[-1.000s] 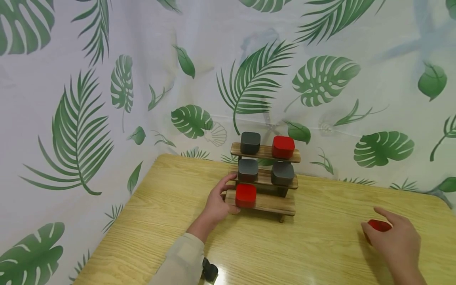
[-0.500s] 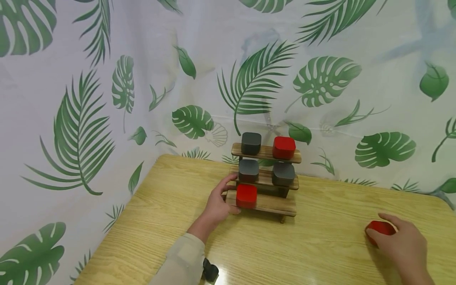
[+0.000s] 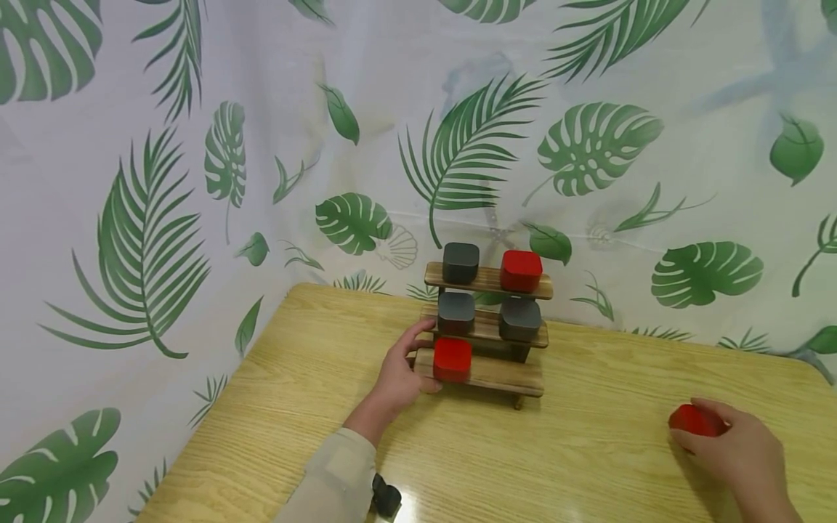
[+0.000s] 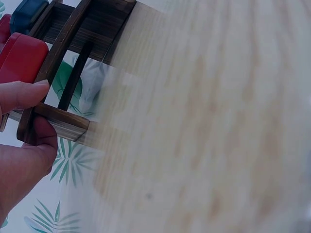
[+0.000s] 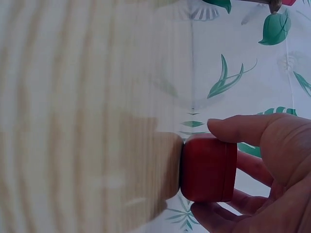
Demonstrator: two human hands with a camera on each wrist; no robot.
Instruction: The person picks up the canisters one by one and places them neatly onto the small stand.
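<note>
Right hand (image 3: 742,450): I am curling thumb and fingers (image 5: 243,128) round the loose red box (image 3: 694,420), thumb on one side, fingers on the other, clamped on it. The box is sitting on the table (image 3: 588,465) at the near right, its base against the wood; it is squat and rounded, with no marked long axis.

Relation that matters: the box is lying well to the right of the rack (image 3: 487,330) and nearer to me than the rack is. From my right-hand grip the rack is lying to the left and farther off. My right hand is by far the nearer hand to the box; my left is well apart from it.

Left hand (image 3: 400,374): I am gripping the rack's left end, thumb (image 4: 22,94) over the low shelf's edge, fingers wrapped under and behind it, closed on the wood.

Rack: three stepped wooden shelves, standing upright near the table's far edge.
- Top shelf: grey box (image 3: 461,263) at left, red top box (image 3: 521,270) at right.
- Middle shelf: two grey boxes, left and right.
- Low shelf: red low box (image 3: 453,359) at left, just beside my left thumb; the right half of this shelf is showing bare wood.

Beyond: leaf-print cloth (image 3: 196,145) is hanging behind the table.
</note>
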